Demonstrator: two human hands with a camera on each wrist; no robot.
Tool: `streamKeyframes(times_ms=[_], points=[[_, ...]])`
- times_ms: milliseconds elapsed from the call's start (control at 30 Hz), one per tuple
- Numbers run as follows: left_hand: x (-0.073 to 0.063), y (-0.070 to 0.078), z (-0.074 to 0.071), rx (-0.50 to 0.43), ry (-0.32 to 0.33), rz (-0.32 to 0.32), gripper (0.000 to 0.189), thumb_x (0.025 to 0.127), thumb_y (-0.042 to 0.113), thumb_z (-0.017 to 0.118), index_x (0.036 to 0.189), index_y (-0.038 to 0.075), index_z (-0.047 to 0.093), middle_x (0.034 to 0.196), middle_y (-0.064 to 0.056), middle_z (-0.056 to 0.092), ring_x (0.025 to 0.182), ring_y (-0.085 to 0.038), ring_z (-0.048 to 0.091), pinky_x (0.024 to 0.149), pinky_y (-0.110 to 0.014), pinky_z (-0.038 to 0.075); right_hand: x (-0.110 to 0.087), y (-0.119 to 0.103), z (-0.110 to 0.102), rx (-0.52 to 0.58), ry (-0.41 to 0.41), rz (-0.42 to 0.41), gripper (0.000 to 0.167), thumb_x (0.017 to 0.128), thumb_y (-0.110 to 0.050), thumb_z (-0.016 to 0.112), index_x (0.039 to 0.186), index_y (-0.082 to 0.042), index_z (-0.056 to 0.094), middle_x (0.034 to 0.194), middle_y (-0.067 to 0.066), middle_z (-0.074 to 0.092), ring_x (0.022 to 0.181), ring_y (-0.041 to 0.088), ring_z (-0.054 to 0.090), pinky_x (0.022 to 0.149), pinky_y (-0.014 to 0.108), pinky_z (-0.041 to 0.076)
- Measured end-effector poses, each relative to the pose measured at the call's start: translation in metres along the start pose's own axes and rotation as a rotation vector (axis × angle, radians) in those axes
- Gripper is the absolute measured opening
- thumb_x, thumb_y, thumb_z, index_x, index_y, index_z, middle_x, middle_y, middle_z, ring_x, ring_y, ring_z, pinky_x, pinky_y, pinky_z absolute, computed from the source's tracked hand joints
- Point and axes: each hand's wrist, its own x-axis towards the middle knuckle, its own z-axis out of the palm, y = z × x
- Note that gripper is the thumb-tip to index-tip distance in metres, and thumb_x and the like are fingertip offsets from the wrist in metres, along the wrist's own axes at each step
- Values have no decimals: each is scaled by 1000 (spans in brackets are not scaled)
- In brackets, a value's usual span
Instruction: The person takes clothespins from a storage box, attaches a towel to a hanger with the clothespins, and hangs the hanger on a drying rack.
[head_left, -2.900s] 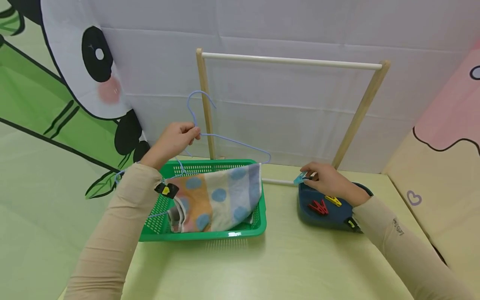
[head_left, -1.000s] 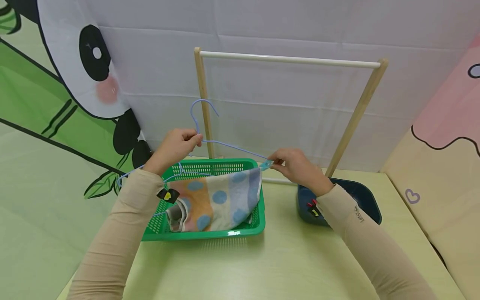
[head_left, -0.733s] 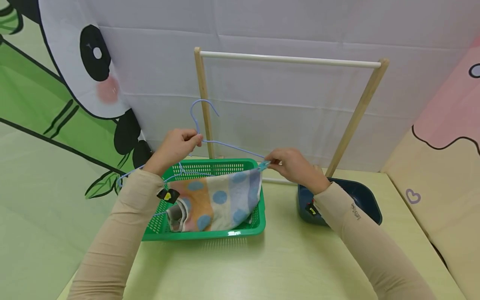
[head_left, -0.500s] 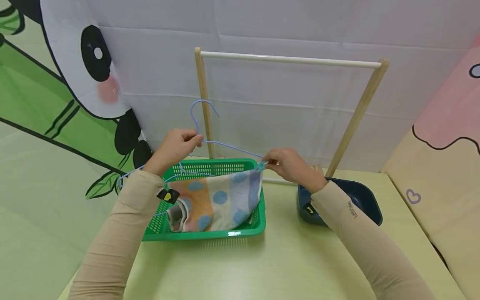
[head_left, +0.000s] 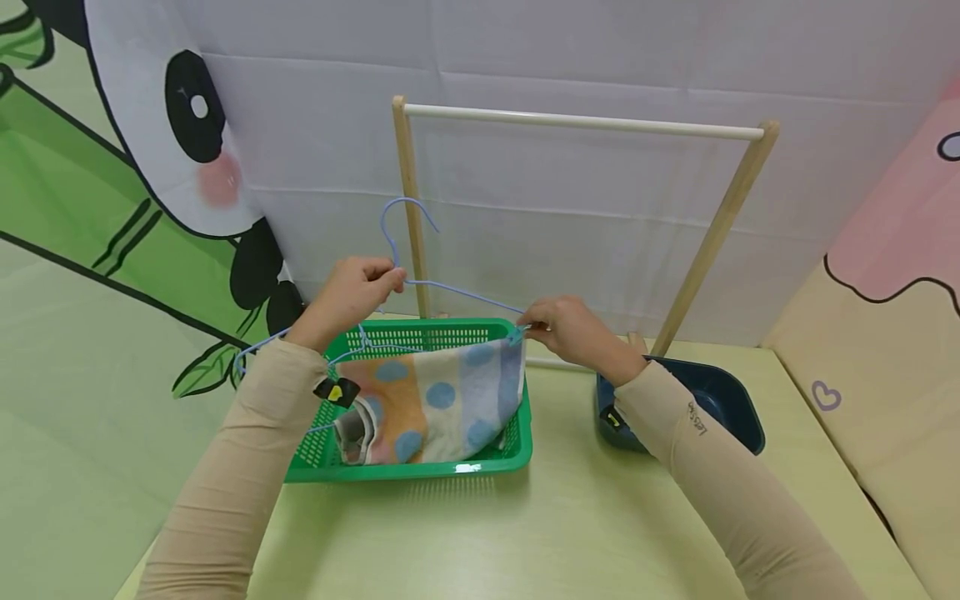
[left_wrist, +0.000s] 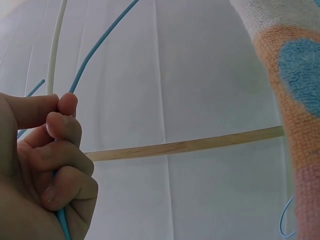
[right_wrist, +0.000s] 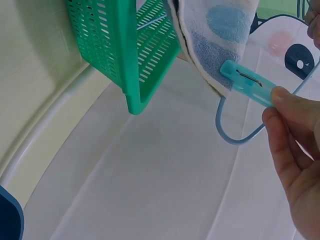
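My left hand (head_left: pixel 352 296) grips a blue wire hanger (head_left: pixel 465 293) just below its hook; the left wrist view shows the fingers curled round the wire. A towel (head_left: pixel 438 408) with blue dots and orange, cream and lilac stripes hangs folded over the hanger's lower part. At the towel's upper right corner, my right hand (head_left: pixel 573 329) pinches a light blue clothespin (right_wrist: pixel 252 85) between thumb and fingers. In the right wrist view the clothespin's nose overlaps the towel's edge, beside the hanger's rounded end (right_wrist: pixel 237 141).
Behind the towel stands a green basket (head_left: pixel 517 458) with more blue hangers (head_left: pixel 386 345) in it. To the right is a navy bin (head_left: pixel 731 392), partly hidden by my right sleeve. A wooden rack with a white rod (head_left: pixel 585 122) stands at the back.
My right hand has carried the clothespin left from the navy bin to the towel's corner, creeping further left over the last second. My left hand has lowered the hanger slightly.
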Motion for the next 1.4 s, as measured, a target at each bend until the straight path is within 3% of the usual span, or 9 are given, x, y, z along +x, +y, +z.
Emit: streamKeyframes(times_ms=[667, 1400], points=[[-1, 0, 0, -13, 39, -7, 33, 100, 29, 50, 81, 7, 66, 66, -9, 53, 57, -26, 42, 56, -35, 37, 3, -6, 5, -29, 2, -26, 22, 81, 0, 73, 102, 0, 71, 86, 8, 64, 73, 16, 61, 65, 26, 50], [1, 2, -1, -36, 53, -20, 36, 99, 35, 50, 80, 8, 66, 69, -9, 54, 56, -26, 41, 55, -35, 36, 5, -8, 7, -35, -6, -2, 25, 82, 0, 72, 106, -1, 69, 90, 8, 64, 77, 17, 63, 68, 26, 51]])
